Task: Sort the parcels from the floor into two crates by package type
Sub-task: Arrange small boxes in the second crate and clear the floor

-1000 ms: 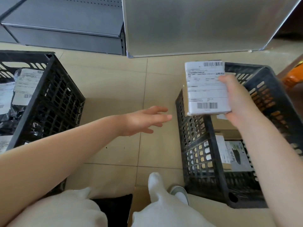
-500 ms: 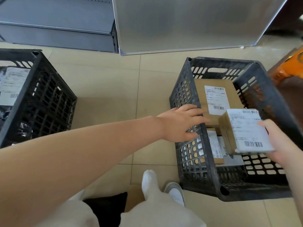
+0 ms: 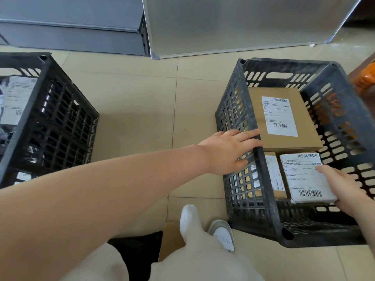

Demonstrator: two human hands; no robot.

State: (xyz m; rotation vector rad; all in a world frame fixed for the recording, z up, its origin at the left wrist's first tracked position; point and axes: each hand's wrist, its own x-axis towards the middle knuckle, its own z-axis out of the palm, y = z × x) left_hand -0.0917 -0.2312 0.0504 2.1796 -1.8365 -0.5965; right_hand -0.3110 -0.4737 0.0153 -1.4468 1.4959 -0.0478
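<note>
- Beige floor tiles (image 3: pixel 132 110) carry two black crates.
- Right crate (image 3: pixel 251 216) holds a large cardboard box (image 3: pixel 304 142).
- Right hand (image 3: pixel 345 187) grips a small labelled parcel (image 3: pixel 302 179) inside it.
- Left hand (image 3: pixel 227 151), fingers straight, rests on its rim.
- Left crate (image 3: pixel 56 118) stands well apart.

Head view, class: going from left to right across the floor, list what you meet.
Left black crate → bare floor tiles → left hand on the right crate's rim → large cardboard box → right hand holding the small labelled parcel.

Bright even daylight, soft shadows, wide-angle bowing
</note>
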